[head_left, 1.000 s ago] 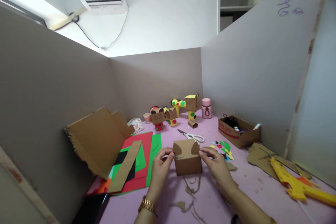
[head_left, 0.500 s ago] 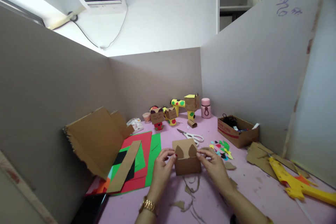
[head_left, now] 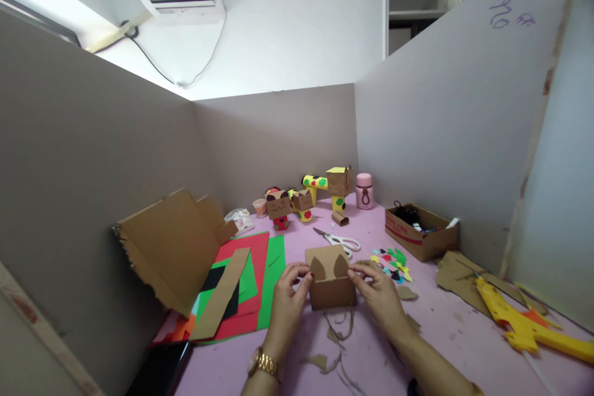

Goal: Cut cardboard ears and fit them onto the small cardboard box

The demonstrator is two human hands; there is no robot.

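Observation:
A small brown cardboard box (head_left: 332,294) sits on the pink table, with two darker pointed ear shapes (head_left: 340,266) standing at its top edge. My left hand (head_left: 292,291) pinches the left ear at its outer side, thumb and forefinger together. On the other side, my right hand (head_left: 378,291) pinches the right ear the same way. Thin torn cardboard scraps (head_left: 341,346) lie in front of the box. Behind it are white-handled scissors (head_left: 341,241).
Coloured paper sheets (head_left: 273,284) and a large cardboard piece (head_left: 171,247) are at the left. Cardboard-headed figures (head_left: 278,205) and a pink bottle (head_left: 364,192) stand at the back. On the right are paper cutouts (head_left: 392,263), an open box (head_left: 420,241) and a yellow glue gun (head_left: 515,325).

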